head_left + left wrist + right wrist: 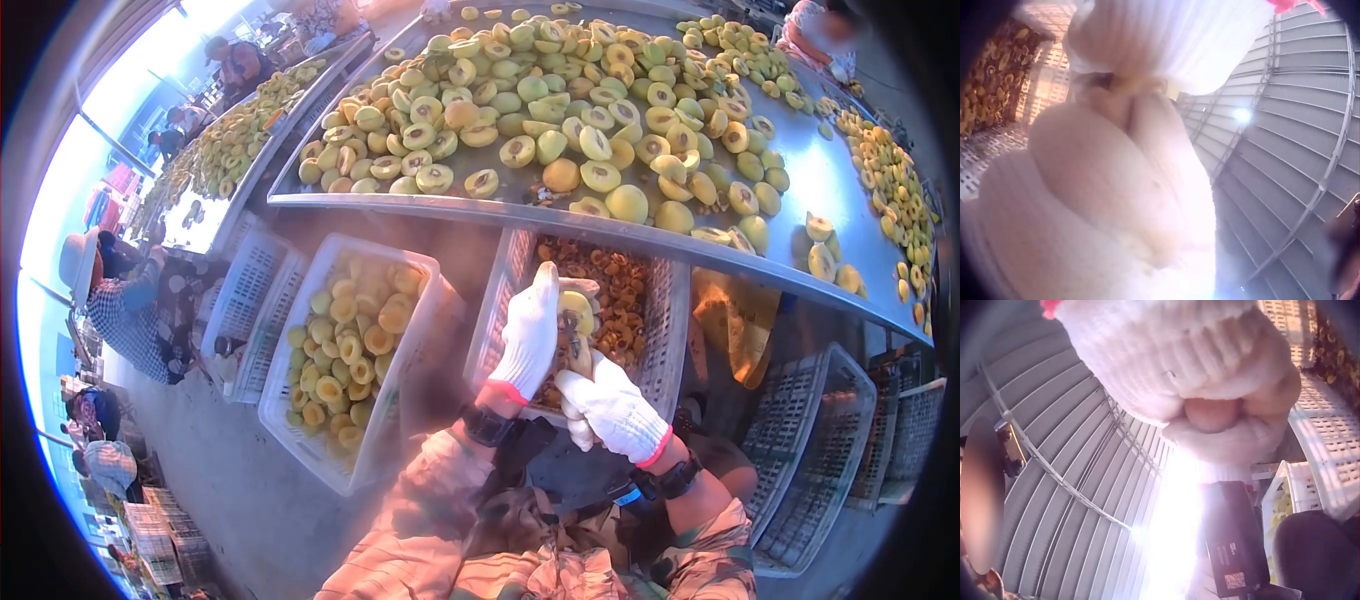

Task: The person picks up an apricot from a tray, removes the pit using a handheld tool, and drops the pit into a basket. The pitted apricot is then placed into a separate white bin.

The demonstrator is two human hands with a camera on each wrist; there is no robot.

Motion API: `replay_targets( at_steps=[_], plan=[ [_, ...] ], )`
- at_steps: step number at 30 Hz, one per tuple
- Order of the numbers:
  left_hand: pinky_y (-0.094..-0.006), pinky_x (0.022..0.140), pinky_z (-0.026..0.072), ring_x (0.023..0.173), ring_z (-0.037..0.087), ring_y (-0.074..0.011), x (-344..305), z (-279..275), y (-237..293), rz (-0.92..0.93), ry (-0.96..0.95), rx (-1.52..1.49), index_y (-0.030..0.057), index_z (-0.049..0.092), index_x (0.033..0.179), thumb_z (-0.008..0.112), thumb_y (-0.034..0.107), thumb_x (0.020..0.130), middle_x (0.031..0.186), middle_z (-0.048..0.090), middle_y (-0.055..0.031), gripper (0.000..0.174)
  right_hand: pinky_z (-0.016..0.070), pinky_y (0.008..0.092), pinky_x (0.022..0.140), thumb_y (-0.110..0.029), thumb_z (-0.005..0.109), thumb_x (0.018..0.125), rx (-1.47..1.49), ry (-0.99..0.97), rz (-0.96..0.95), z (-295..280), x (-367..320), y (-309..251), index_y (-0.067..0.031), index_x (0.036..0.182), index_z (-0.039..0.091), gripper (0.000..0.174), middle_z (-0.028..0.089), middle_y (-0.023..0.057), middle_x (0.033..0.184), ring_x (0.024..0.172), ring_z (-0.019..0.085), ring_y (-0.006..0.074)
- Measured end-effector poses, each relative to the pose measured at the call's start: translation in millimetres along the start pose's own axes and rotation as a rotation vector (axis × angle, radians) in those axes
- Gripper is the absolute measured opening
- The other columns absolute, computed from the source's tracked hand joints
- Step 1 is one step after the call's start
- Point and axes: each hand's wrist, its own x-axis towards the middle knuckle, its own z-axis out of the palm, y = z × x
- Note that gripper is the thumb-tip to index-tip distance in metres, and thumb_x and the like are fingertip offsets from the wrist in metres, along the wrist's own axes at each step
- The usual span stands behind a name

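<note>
In the head view my left hand (530,335), in a white knit glove, holds a yellow-green stone fruit half (575,303) with a brown pit hollow, thumb and fingers at its sides. My right hand (618,405), gloved too, grips a slim brownish tool (575,358) just below the fruit; its working end is hard to make out. Curled right fingers ring a round tan handle end (1211,414) in the right wrist view. Both hands are above a white slatted crate (684,320) of brown pits (625,300). Gloves hide most of the fruit in the left wrist view.
A metal table (450,205) heaped with halved fruit (540,90) edges the far side. Left of me stands a white crate (275,415) of yellow halves. Stacked crates (800,440) and a yellow sack (738,325) sit at right. Another person (130,310) works at far left.
</note>
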Motion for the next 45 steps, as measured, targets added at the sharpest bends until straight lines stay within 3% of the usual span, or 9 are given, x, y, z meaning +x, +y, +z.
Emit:
replay_targets(
  at_steps=[7,17,20,30,32,37,40,42,45],
  plan=[
    [-0.0273,0.062,0.0506,0.062,0.063,-0.015,-5.0,7.7,1.4,0.226,0.133,0.317,-0.0025,0.072,0.094,0.035,0.045,0.104,0.072,0.07,-0.0091,0.061,0.0355,0.0268,0.038,-0.021,0.056,0.097,0.289,-0.197,0.066,-6.4,2.2,3.6,-0.0077,0.104,0.045,0.018,0.045,-0.0008,0.065,0.043,0.041,0.009],
    [-0.0303,0.061,0.0534,0.064,0.065,-0.0194,16.2,-15.1,-1.0,-0.227,-0.307,-0.148,-0.0034,0.069,0.097,0.048,0.05,0.1,0.078,0.068,-0.014,0.057,0.0271,0.0233,0.035,-0.019,0.053,0.101,0.542,-0.424,0.128,-20.6,8.6,9.6,-0.0095,0.091,0.053,0.013,0.042,-0.0047,0.058,0.037,0.034,0.0061],
    [-0.0307,0.061,0.0539,0.067,0.066,-0.0198,8.9,-4.8,8.4,-0.215,-0.073,-0.167,-0.004,0.068,0.099,0.046,0.051,0.1,0.084,0.069,-0.0137,0.059,0.0275,0.0227,0.035,-0.019,0.049,0.102,0.677,-0.496,0.14,-27.1,19.0,19.3,-0.0078,0.093,0.055,0.016,0.043,-0.0055,0.058,0.037,0.034,0.0046],
    [-0.0376,0.062,0.0553,0.064,0.063,-0.0258,5.4,-12.1,5.6,-0.281,-0.095,-0.224,-0.0051,0.065,0.105,0.027,0.058,0.102,0.077,0.066,-0.0147,0.073,0.0311,0.0218,0.037,-0.02,0.043,0.104,0.988,-0.749,0.212,-19.4,22.3,27.0,-0.0011,0.1,0.054,0.022,0.039,-0.0062,0.058,0.042,0.039,0.0016],
    [-0.0347,0.06,0.0537,0.065,0.064,-0.0263,4.9,-33.0,-3.1,-0.346,-0.333,-0.455,-0.0038,0.064,0.109,0.036,0.058,0.1,0.082,0.068,-0.0164,0.069,0.0307,0.0212,0.036,-0.02,0.047,0.102,0.861,-0.777,0.152,-13.9,15.6,23.6,-0.0014,0.1,0.053,0.019,0.039,-0.0055,0.058,0.041,0.039,0.0032],
    [-0.0372,0.064,0.0558,0.072,0.067,-0.0252,9.2,-69.7,16.3,-0.28,-0.052,-0.464,-0.0051,0.064,0.104,0.028,0.053,0.103,0.085,0.068,-0.0141,0.068,0.0298,0.0234,0.035,-0.017,0.054,0.098,0.746,-0.677,0.055,-25.6,19.7,14.2,-0.0024,0.098,0.053,0.014,0.04,-0.004,0.057,0.038,0.035,0.0061],
    [-0.0311,0.057,0.0531,0.07,0.067,-0.0218,-25.7,-127.2,67.3,0.114,0.43,-0.183,-0.0043,0.066,0.102,0.034,0.05,0.103,0.083,0.069,-0.012,0.063,0.035,0.0277,0.038,-0.018,0.054,0.095,-0.098,-0.019,0.056,-27.9,28.4,10.1,-0.0042,0.093,0.055,0.014,0.048,-0.0002,0.059,0.041,0.042,0.0103],
    [-0.0286,0.066,0.0531,0.073,0.067,-0.019,-48.6,-204.0,78.2,0.216,0.589,0.019,-0.0023,0.071,0.097,0.037,0.046,0.102,0.083,0.071,-0.0118,0.059,0.0532,0.0448,0.076,-0.037,0.059,0.085,-1.165,0.28,-0.014,-47.3,58.9,50.3,0.0019,0.108,0.057,0.045,0.068,0.0246,0.091,0.085,0.068,0.0392],
    [-0.0406,0.085,0.0508,0.092,0.067,-0.0317,-97.4,-265.5,106.0,-0.092,1.011,1.118,0.0073,0.071,0.106,0.045,0.052,0.096,0.097,0.071,-0.017,0.053,0.0497,0.047,0.085,-0.042,0.058,0.083,-1.035,0.211,0.079,-39.8,55.9,56.1,0.0019,0.11,0.057,0.052,0.066,0.028,0.098,0.099,0.062,0.045]
  ],
)
